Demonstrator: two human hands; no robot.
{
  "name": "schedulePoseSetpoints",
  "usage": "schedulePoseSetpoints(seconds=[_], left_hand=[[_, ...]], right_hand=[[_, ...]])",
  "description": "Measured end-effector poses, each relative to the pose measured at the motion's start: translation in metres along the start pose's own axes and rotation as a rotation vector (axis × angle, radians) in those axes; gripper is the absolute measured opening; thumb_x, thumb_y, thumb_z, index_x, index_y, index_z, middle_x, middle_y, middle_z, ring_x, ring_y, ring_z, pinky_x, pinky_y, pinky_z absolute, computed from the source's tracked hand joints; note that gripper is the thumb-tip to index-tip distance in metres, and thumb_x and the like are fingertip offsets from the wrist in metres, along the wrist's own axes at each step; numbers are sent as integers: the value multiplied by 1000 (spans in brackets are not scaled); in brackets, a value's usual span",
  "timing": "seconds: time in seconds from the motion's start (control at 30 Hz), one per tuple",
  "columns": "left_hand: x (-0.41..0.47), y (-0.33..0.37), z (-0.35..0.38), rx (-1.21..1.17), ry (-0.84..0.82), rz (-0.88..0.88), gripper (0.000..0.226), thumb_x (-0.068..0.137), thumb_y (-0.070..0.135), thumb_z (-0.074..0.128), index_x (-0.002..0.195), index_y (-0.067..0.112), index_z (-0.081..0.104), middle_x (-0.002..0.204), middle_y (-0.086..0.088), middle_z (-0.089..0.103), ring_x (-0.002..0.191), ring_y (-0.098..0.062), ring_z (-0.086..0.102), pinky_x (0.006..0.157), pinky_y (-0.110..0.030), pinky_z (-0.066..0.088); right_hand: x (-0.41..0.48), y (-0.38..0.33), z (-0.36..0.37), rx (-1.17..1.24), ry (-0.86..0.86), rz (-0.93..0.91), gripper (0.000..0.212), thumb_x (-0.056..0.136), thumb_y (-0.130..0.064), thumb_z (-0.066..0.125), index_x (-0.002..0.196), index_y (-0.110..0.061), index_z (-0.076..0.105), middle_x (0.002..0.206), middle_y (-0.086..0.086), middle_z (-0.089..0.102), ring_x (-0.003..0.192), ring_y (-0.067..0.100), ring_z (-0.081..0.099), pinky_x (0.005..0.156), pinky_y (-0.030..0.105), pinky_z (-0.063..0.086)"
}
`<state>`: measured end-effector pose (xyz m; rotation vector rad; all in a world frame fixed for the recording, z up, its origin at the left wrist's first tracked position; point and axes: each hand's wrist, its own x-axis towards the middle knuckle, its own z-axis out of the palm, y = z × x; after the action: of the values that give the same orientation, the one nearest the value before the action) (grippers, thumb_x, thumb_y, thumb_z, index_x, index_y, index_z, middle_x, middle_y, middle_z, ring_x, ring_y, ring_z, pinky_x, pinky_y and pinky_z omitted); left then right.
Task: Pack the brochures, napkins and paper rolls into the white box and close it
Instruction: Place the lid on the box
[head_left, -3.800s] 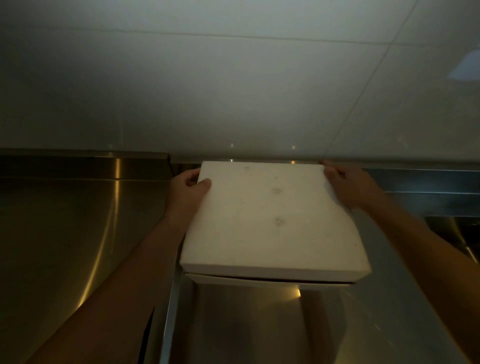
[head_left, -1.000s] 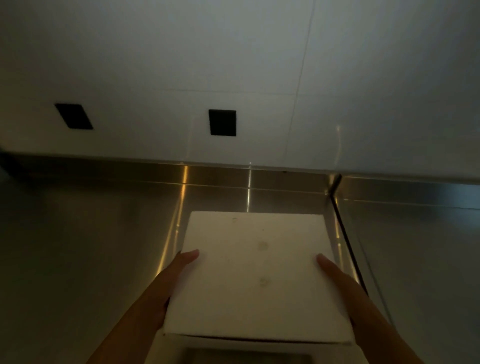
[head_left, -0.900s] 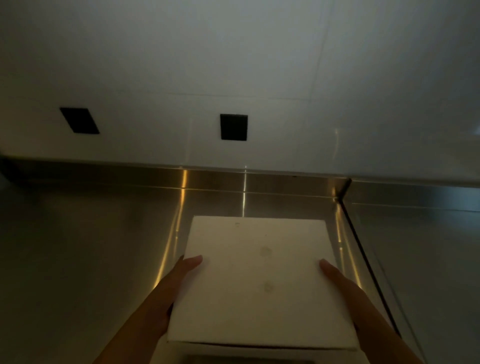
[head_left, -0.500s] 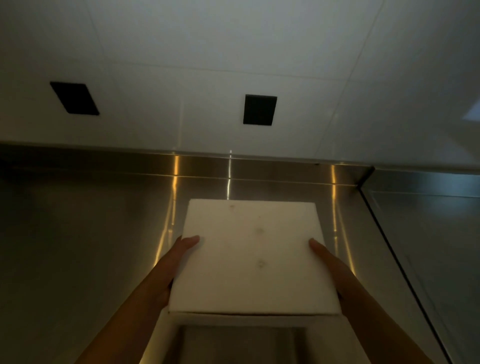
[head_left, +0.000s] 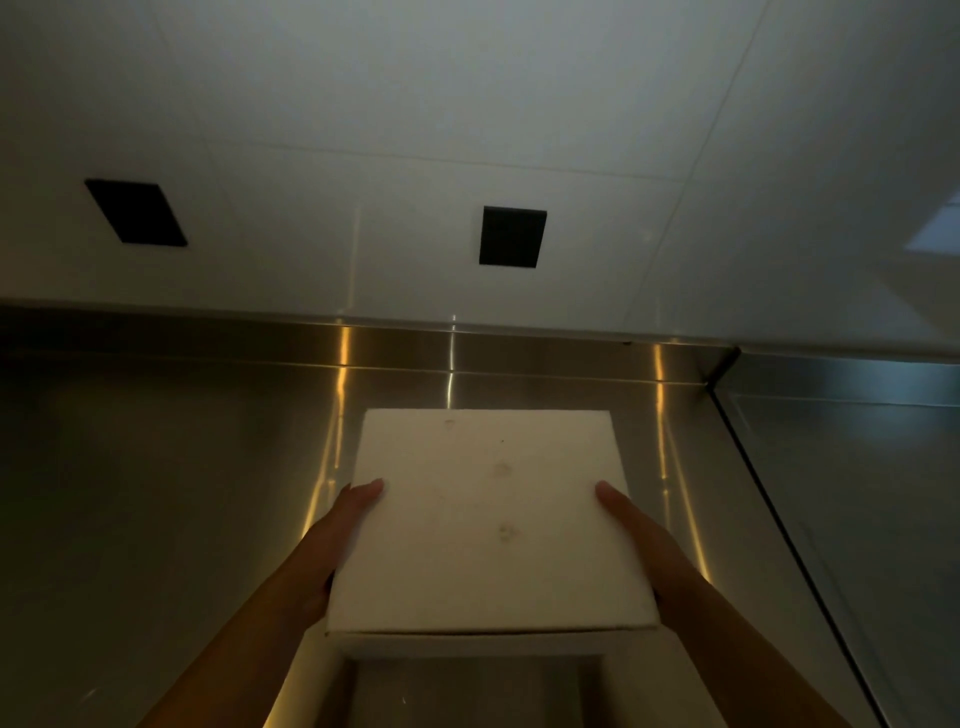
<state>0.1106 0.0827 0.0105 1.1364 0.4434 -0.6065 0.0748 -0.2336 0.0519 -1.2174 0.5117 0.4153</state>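
Note:
The white box (head_left: 488, 519) is closed, with a few faint marks on its lid, and sits low in the middle of the view over the steel counter (head_left: 156, 519). My left hand (head_left: 337, 540) presses flat against its left side and my right hand (head_left: 639, 540) against its right side, so both hold it between them. The lid's front edge overhangs the box body a little. No brochures, napkins or paper rolls are in sight.
A steel upstand (head_left: 467, 353) runs along the back of the counter under a white tiled wall. Two black square sockets (head_left: 511, 236) sit in that wall. A dark seam (head_left: 769, 493) divides the counter on the right.
Since 3.8 s ago the box has travelled from the seam by the sink to the counter stretch below the sockets. My hands slid from its far corners to its sides. In the last half second little has moved.

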Motion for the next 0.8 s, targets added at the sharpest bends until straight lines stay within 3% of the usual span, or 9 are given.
schedulePoseSetpoints(seconds=[0.27, 0.43, 0.5, 0.57, 0.63, 0.7, 0.8], left_hand=[[-3, 0, 2, 36, 24, 40, 70, 68, 52, 64, 127, 16, 52, 120, -22, 63, 104, -40, 63, 80, -47, 54], [-12, 1, 10, 43, 30, 98, 61, 70, 48, 63, 119, 12, 59, 109, -18, 70, 92, -33, 70, 69, -38, 57], [-13, 0, 10, 71, 63, 124, 59, 71, 49, 63, 117, 12, 62, 108, -16, 71, 96, -32, 69, 78, -40, 57], [-14, -4, 7, 143, 137, 157, 59, 76, 50, 61, 120, 11, 60, 117, -16, 67, 108, -32, 63, 100, -47, 46], [-19, -10, 5, 274, 220, 231, 60, 78, 53, 61, 120, 10, 59, 118, -13, 66, 111, -30, 61, 106, -51, 40], [-27, -19, 7, 380, 287, 300, 63, 72, 58, 63, 116, 13, 60, 112, -10, 68, 103, -26, 64, 98, -47, 47], [-41, -31, 11, 488, 345, 374, 62, 70, 61, 64, 111, 16, 60, 103, -1, 70, 94, -18, 67, 72, -28, 53]], right_hand=[[-3, 1, -2, -1, -16, -3, 47, 75, -48, 61, 108, -14, 63, 96, 16, 75, 84, 32, 73, 57, 36, 58], [-2, 2, -4, -10, -15, -6, 45, 77, -48, 61, 107, -15, 63, 93, 13, 75, 82, 29, 73, 56, 34, 58], [-2, 1, -6, -32, -24, -2, 47, 76, -50, 61, 109, -15, 62, 96, 12, 75, 85, 28, 73, 57, 33, 58], [-2, 1, -7, -97, -16, -17, 52, 76, -52, 61, 113, -15, 60, 96, 10, 76, 86, 27, 73, 59, 34, 59], [0, 3, -7, -260, 57, -73, 59, 77, -54, 60, 122, -16, 55, 102, 9, 74, 88, 28, 72, 70, 40, 60], [0, 7, -3, -477, 175, -151, 68, 81, -52, 59, 136, -15, 41, 122, 13, 63, 102, 30, 65, 89, 49, 53], [-12, 12, 9, -774, 354, -260, 89, 82, -51, 62, 149, -16, 14, 147, 18, 35, 128, 36, 43, 106, 51, 38]])
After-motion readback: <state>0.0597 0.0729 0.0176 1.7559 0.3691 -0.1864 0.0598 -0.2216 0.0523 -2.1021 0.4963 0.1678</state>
